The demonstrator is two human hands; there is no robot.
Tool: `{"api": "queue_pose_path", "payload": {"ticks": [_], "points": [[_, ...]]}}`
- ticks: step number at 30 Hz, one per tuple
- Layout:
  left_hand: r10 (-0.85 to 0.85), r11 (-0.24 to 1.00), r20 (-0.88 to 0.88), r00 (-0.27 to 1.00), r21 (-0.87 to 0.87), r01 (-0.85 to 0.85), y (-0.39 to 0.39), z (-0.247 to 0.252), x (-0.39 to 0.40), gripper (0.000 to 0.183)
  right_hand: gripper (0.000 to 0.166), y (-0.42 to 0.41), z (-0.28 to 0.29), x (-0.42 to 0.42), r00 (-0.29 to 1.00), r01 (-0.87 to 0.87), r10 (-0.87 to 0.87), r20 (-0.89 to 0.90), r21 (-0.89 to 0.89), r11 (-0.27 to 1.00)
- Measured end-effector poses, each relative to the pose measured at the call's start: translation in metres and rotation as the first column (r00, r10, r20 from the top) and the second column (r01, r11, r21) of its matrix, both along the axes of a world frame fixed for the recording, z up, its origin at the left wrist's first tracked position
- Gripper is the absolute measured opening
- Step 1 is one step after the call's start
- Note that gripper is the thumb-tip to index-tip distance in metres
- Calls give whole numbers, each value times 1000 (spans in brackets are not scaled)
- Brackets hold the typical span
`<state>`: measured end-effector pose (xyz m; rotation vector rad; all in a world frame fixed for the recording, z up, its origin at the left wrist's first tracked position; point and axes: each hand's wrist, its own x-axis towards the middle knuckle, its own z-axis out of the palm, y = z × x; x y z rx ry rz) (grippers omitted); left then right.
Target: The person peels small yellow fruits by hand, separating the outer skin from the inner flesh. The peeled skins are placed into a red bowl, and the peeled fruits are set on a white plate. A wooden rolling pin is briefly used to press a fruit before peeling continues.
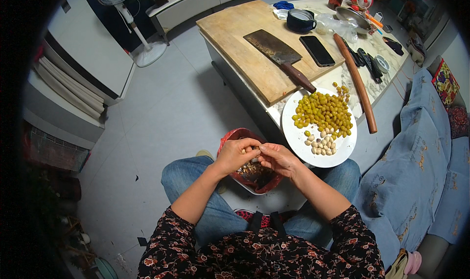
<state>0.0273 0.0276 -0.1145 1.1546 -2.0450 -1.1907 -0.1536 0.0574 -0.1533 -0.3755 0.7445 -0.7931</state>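
My left hand (235,153) holds several cream-shelled nuts, which look like ginkgo nuts (248,150), in its curled fingers. Its fingertips meet those of my right hand (279,158), which pinches at a small nut between them; the fingers partly hide it. Both hands are over a waste bin lined with a red plastic bag (270,185), with broken shells (253,170) inside. To the right, a white plate (290,132) bears a heap of yellow-green shelled kernels (323,110) and a smaller group of cream nuts in their shells (323,147).
A cleaver (273,46) lies on a wooden board (231,40), its handle reaching the plate's rim. A phone (316,50), a wooden rolling pin (354,80), remote controls (369,64) and a dark pot (301,22) are nearby. On the right stands a blue-covered sofa (400,176).
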Motion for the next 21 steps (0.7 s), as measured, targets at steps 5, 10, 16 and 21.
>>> {"api": "queue_pose_path", "payload": {"ticks": [5, 10, 16, 21], "points": [[15, 995, -48, 999, -93, -20, 0, -3, -3, 17, 15, -1, -5, -1, 999, 36, -36, 18, 0, 999], [85, 994, -85, 993, -57, -90, 2, -10, -6, 18, 18, 0, -3, 2, 1000, 21, -22, -17, -68, 998], [58, 997, -68, 996, -45, -61, 2, -11, -5, 14, 20, 3, 7, 9, 977, 105, -134, -168, -170, 980], [82, 984, -127, 989, 168, -60, 3, 0, -8, 12, 20, 4, 4, 9, 974, 136, -166, -154, -187, 973]]}}
